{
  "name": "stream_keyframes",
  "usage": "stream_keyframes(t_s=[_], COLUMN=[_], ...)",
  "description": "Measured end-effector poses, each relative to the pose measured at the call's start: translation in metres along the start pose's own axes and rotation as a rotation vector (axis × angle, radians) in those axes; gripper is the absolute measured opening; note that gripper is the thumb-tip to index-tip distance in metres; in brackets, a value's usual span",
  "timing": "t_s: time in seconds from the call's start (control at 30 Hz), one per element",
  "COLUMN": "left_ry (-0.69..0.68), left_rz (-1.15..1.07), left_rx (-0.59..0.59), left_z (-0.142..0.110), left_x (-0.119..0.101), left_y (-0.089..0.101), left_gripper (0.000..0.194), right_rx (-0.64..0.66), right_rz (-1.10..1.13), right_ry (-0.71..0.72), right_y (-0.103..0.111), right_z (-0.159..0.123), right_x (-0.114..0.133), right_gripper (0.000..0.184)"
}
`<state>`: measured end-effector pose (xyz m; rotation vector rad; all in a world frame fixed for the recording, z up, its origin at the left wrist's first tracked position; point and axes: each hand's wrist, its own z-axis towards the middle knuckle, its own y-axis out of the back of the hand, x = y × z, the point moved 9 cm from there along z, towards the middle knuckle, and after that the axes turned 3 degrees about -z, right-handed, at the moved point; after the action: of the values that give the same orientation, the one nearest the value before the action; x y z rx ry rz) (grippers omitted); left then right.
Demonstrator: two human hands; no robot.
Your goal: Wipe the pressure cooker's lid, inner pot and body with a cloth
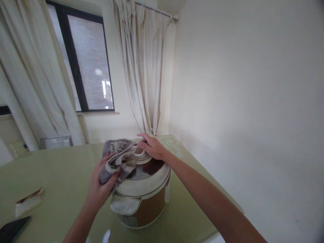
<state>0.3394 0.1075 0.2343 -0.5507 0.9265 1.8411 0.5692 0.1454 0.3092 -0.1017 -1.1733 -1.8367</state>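
Note:
A round pot (152, 209) with a brown body and pale side handles stands on the green-topped table. Its lid (144, 185) has a dark glass centre, a wide cream rim and a raised knob. My left hand (102, 180) is closed around a bunched grey and white cloth (120, 158), which lies against the lid's left side. Over the top of the lid, my right hand (152, 146) has its fingers curled at the knob, partly behind the cloth's edge. The far side of the pot is hidden.
The table (68, 172) reaches the white wall on the right. A small cream and brown object (29, 202) and a dark flat device (14, 229) lie at the left. Behind are curtains (144, 67) and a dark-framed window (88, 64).

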Motion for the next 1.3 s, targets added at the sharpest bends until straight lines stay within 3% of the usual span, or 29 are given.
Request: stream_keyframes(t_s=[0.07, 0.17, 0.3, 0.4, 0.53, 0.73, 0.87, 0.97, 1.1, 1.3], left_ry=[-0.169, -0.262, -0.227, -0.111, 0.029, 0.041, 0.022, 0.047, 0.088, 0.107], left_rz=[0.106, 0.274, 0.449, 0.519, 0.598, 0.606, 0.595, 0.59, 0.46, 0.269], left_rx=[0.089, 0.249, 0.452, 0.567, 0.557, 0.536, 0.531, 0.504, 0.484, 0.548], left_z=[0.001, 0.023, 0.07, 0.099, 0.122, 0.132, 0.133, 0.131, 0.123, 0.125], left_x=[-0.027, -0.048, -0.054, -0.045, -0.033, -0.024, -0.019, -0.01, 0.0, -0.009], left_y=[-0.006, -0.023, -0.047, -0.06, -0.062, -0.063, -0.056, -0.042, -0.025, -0.036], left_gripper=[0.05, 0.055, 0.054, 0.046, 0.049, 0.047, 0.049, 0.053, 0.055, 0.05], right_rx=[0.0, -0.014, -0.045, -0.093, -0.144, -0.199, -0.195, -0.145, -0.082, -0.065], right_rz=[-0.022, -0.054, -0.072, -0.132, -0.35, -0.47, -0.531, -0.544, -0.546, -0.523], right_ry=[0.008, 0.005, -0.011, -0.023, -0.005, -0.265, -0.242, -0.234, -0.155, -0.149], right_y=[0.003, 0.007, 0.009, 0.011, 0.008, -0.018, -0.035, -0.036, -0.034, -0.033], right_z=[-0.001, -0.004, -0.007, -0.007, -0.008, -0.016, -0.014, -0.011, -0.007, -0.005], right_x=[0.003, 0.007, 0.008, 0.008, 0.026, 0.049, 0.056, 0.048, 0.048, 0.048], right_gripper=[0.059, 0.056, 0.051, 0.049, 0.048, 0.063, 0.057, 0.047, 0.05, 0.052])
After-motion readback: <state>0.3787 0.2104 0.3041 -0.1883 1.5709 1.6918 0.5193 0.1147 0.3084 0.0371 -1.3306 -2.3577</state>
